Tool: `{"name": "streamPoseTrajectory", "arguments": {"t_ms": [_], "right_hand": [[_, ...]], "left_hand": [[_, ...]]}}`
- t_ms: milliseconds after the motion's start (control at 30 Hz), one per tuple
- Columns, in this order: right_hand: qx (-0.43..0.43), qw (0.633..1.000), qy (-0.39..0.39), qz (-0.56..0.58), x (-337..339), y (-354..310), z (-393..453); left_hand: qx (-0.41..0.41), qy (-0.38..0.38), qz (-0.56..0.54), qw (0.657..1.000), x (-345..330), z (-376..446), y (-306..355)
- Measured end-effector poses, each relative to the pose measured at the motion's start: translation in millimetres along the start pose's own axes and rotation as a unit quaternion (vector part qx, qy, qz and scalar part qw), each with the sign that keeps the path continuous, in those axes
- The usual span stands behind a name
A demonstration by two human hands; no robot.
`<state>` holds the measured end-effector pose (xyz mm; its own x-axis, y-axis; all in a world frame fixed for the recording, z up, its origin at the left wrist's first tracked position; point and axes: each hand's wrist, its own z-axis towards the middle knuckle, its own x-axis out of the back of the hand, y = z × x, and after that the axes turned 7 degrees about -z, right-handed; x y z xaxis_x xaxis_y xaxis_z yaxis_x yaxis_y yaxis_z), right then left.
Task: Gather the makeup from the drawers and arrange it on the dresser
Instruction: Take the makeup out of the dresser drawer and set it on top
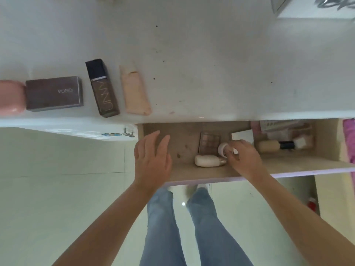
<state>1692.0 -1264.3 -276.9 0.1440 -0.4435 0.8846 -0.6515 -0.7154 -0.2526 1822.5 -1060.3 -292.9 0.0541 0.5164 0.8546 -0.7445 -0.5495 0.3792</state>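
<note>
The white dresser top [192,64] already carried a dark palette box [54,93], a foundation bottle [101,87] and a peach tube [135,91]. Below it, in the open drawer [192,172], our right hand [244,156] pinched a small white jar [222,148] beside a cream bottle [208,160]. Our left hand [152,152] hovered with fingers spread, holding nothing. We judged the jar light, rigid and smooth: grip it around its sides.
</note>
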Motion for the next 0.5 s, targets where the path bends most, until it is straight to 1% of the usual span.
{"name": "streamPoseTrajectory", "arguments": {"t_ms": [33,67,100,133,167,233,267,333,433,500], "right_hand": [[-0.017,0.998,-0.045,-0.034,-2,11,5],[-0.022,0.994,-0.084,-0.066,-4,19,10],[-0.017,0.990,-0.112,-0.083,-6,24,15],[-0.008,0.988,-0.125,-0.092,-8,27,20],[0.000,0.987,-0.131,-0.097,-10,28,24],[0.007,0.985,-0.134,-0.105,-12,26,30],[0.004,0.985,-0.133,-0.109,-14,25,31],[0.003,0.985,-0.130,-0.114,-16,24,33],[-0.011,0.985,-0.144,-0.090,-21,23,37],[-0.026,0.986,-0.150,-0.069,-22,22,38]], "left_hand": [[-0.001,-0.022,-0.015,1.000,-5,2,7],[0.007,-0.064,-0.026,0.998,-9,7,16],[0.022,-0.136,-0.025,0.990,-12,14,26],[0.048,-0.237,-0.017,0.970,-16,21,35],[0.076,-0.333,-0.013,0.940,-23,25,43],[0.117,-0.478,-0.032,0.870,-40,29,57],[0.129,-0.522,-0.043,0.842,-48,31,65],[0.135,-0.553,-0.047,0.821,-65,31,76],[0.165,-0.562,-0.063,0.808,-78,34,85],[0.147,-0.572,-0.039,0.806,-77,38,87]]}}
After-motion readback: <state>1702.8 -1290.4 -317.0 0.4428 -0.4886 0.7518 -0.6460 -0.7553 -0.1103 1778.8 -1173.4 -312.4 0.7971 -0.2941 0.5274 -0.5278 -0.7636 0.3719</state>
